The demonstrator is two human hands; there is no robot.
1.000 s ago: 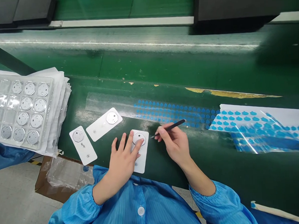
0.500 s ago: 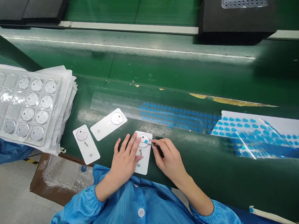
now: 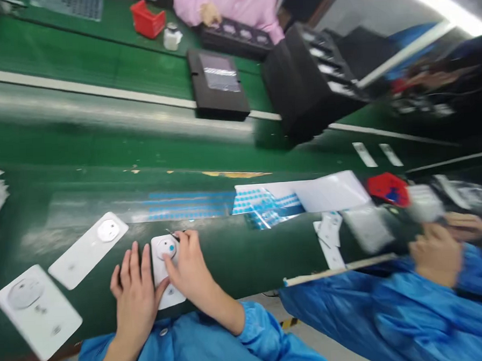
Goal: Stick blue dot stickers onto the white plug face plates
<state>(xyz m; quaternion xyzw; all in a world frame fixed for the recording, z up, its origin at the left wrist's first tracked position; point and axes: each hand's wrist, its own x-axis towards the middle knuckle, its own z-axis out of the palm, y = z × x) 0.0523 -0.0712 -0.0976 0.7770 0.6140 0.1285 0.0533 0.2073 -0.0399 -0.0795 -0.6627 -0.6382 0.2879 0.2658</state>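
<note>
A white card (image 3: 170,298) lies before me, with a round white disc (image 3: 166,247) at its top and a small blue dot (image 3: 171,248) on the disc. My left hand (image 3: 134,294) rests flat along the card's left side, fingers outstretched, thumb over the card's lower part. My right hand (image 3: 193,269) is closed around thin dark tweezers (image 3: 171,233), whose end shows above the fingers; a fingertip touches the disc beside the dot. Two more cards with discs lie to the left: a tilted card (image 3: 81,259) and a nearer card (image 3: 42,315).
A clear strip with rows of blue dots (image 3: 186,206) lies beyond my hands, and white sheets (image 3: 330,191) lie right of it. Black foam blocks (image 3: 221,109) stand at the back. A co-worker's blurred hand (image 3: 436,254) works at the right; a person in pink (image 3: 231,3) sits opposite.
The view has swung to the right, bringing co-workers in and taking the disc tray out. My right hand has turned over the card, with its fingers now at the disc and the tweezers tipped away.
</note>
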